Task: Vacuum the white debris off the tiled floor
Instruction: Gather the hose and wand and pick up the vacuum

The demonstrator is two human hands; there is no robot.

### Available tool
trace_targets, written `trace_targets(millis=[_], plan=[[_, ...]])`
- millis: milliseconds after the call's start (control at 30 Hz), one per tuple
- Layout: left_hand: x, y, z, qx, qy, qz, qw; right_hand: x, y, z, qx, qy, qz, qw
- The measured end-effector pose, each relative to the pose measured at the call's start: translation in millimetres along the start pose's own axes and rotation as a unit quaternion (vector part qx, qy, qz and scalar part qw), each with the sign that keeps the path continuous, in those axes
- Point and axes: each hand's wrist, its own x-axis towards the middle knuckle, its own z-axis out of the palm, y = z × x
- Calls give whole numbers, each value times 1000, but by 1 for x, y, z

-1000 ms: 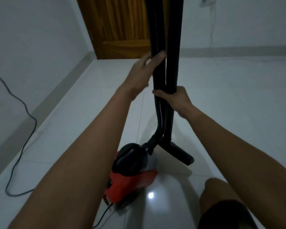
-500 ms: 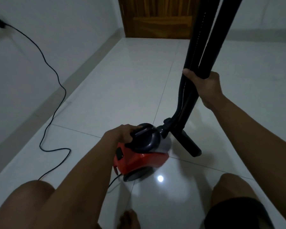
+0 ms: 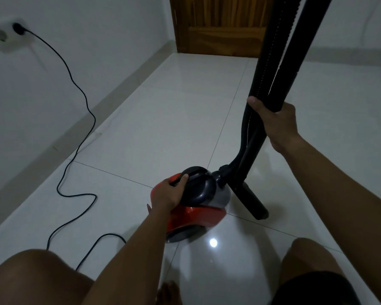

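The left grip (image 3: 169, 193) holds the vacuum (image 3: 197, 216) by its handle (image 3: 196, 169), and the right grip (image 3: 277, 126) is wrapped round the tube (image 3: 295, 51) and hose (image 3: 271, 51). No white bits show on the floor (image 3: 163, 106), so lift slowly and mind the cord (image 3: 76, 150).

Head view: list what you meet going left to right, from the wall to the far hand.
plug → cord → vacuum → right hand, gripping the hose.
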Motion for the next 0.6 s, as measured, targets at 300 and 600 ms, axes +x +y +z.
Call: trace_targets(millis=[300, 600], plan=[[16, -17, 9, -81, -25, -52, 995, 3, -1, 13, -25, 7, 15, 1000], [24, -20, 3, -75, -83, -73, 991, -1, -4, 25, -16, 2, 20, 1000]])
